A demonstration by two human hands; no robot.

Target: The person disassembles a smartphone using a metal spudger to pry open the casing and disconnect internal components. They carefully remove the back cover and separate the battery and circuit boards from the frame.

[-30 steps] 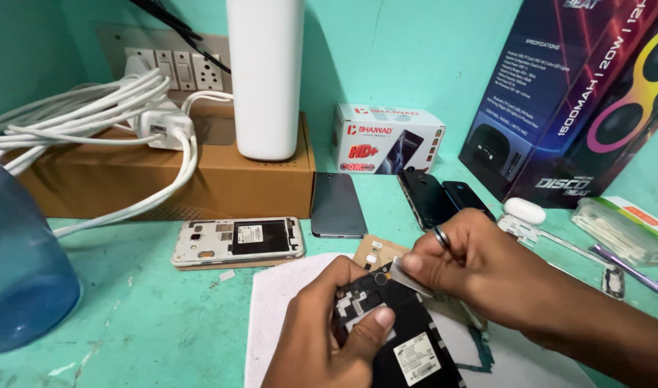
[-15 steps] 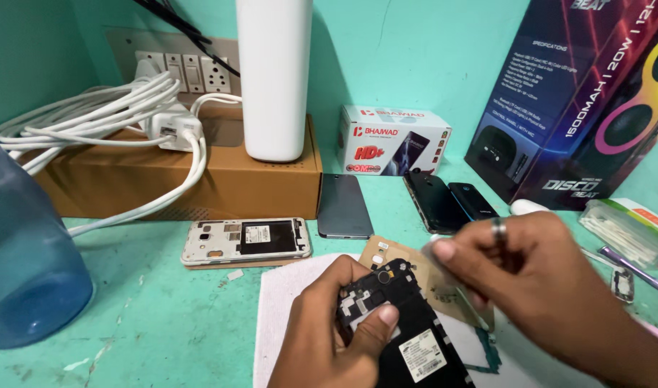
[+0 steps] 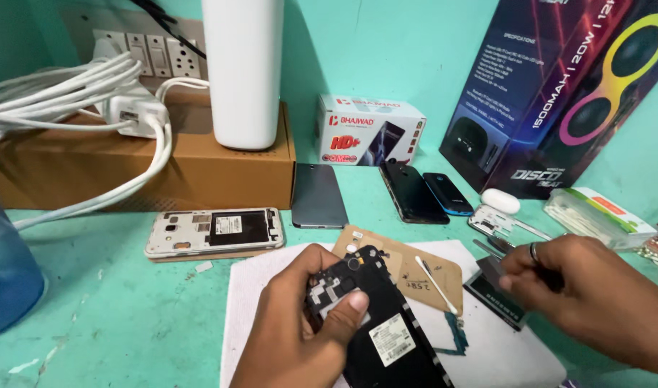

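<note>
My left hand (image 3: 293, 330) grips a black phone (image 3: 390, 338) with its back cover off, thumb pressed on the upper circuit area. The phone lies tilted over a white mat (image 3: 501, 356). My right hand (image 3: 595, 298), a ring on one finger, is off to the right of the phone. Its fingers are pinched on a thin metal tool (image 3: 490, 246) just above a dark phone battery (image 3: 495, 296) on the mat. A cotton swab (image 3: 436, 284) rests on a brown card (image 3: 408, 267) between the phone and the battery.
An opened white phone (image 3: 214, 231), a grey phone (image 3: 318, 195) and two dark phones (image 3: 413, 190) lie behind the mat. A cardboard box (image 3: 127, 165) carries a white cylinder (image 3: 244, 72) and cables (image 3: 70, 93). A speaker box (image 3: 566, 93), swab box (image 3: 602, 215) and blue jug (image 3: 5, 266) stand around.
My right hand has drawn away from the black phone to the right, down to the battery. My left hand keeps hold of the phone.
</note>
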